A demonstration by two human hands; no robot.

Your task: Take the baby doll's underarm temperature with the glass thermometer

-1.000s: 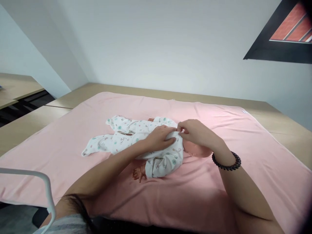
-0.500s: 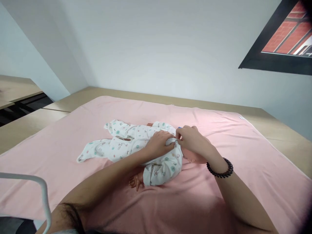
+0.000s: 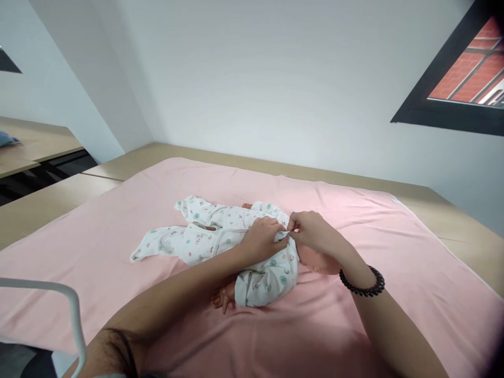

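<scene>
A baby doll (image 3: 313, 259) lies on its back on a pink blanket (image 3: 157, 184), its head to the right and partly behind my right hand. It wears a white, patterned baby sleepsuit (image 3: 268, 281) with long sleeves and legs. At the neckline my left hand (image 3: 262, 239) pinches the cloth between thumb and fingers. My right hand (image 3: 313, 231), with a dark coiled band on the wrist, grips the same collar edge close beside it. Whatever fastening lies between the fingertips is hidden. A small blue bit shows behind my right fingers.
The blanket covers most of a pale wooden table (image 3: 464, 226) set against a white wall (image 3: 255, 89). Another table (image 3: 39, 139) stands at the far left. A bent white tube (image 3: 74, 304) rises at the lower left. A dark-framed window (image 3: 444, 100) is upper right.
The camera view has shifted slightly, so everything appears a little further right and lower. Both hands stay on the collar, with only slight finger movement.
</scene>
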